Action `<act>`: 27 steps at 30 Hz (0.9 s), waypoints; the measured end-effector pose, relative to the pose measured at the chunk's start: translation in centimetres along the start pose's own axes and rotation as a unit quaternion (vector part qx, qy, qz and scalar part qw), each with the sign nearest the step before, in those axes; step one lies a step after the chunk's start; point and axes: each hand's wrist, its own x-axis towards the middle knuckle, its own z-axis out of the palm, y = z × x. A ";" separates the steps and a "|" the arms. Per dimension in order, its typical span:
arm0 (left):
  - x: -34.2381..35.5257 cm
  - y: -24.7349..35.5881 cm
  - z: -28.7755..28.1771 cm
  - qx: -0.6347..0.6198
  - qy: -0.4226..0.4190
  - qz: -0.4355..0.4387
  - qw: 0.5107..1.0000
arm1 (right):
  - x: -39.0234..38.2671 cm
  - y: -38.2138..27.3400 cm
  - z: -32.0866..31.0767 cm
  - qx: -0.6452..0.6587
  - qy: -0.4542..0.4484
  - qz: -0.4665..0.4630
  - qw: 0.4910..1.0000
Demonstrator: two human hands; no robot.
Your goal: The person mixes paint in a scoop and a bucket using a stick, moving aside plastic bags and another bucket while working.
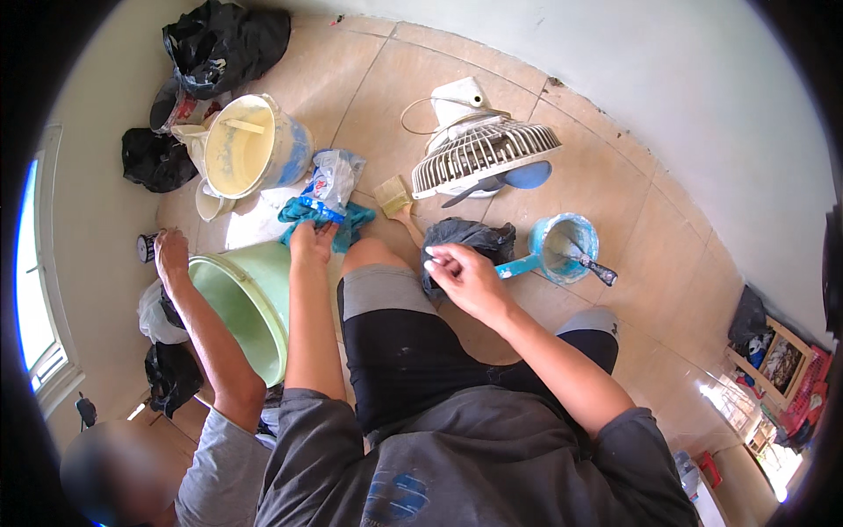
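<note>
My left hand (314, 240) reaches forward with its fingers closed at the lower end of a blue and white plastic packet (335, 178). A teal cloth (353, 224) lies crumpled around that spot. My right hand (471, 279) is raised over a black plastic bag (470, 235), thumb and fingers pinched together. Something small and white shows at its fingertips; whether it is held or smeared on cannot be told. Just right of that hand stands a turquoise-smeared pot (537, 255) with a handle, a paint-stained brush (594, 267) resting in it. A wide flat paintbrush (392, 195) lies between my hands.
A paint-smeared bucket (294, 151) stands front left, near black bags (224, 48). A fan (483, 154) lies ahead on the tiles. At left, a co-worker's hand (171, 252) is by a small dark container (146, 248), beyond a pale green tub (270, 294). Walls bound both sides.
</note>
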 end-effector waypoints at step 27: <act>-1.8 -4.6 4.3 0.033 -0.075 -0.077 0.994 | 15.8 3.4 12.0 -0.099 -0.064 0.157 0.981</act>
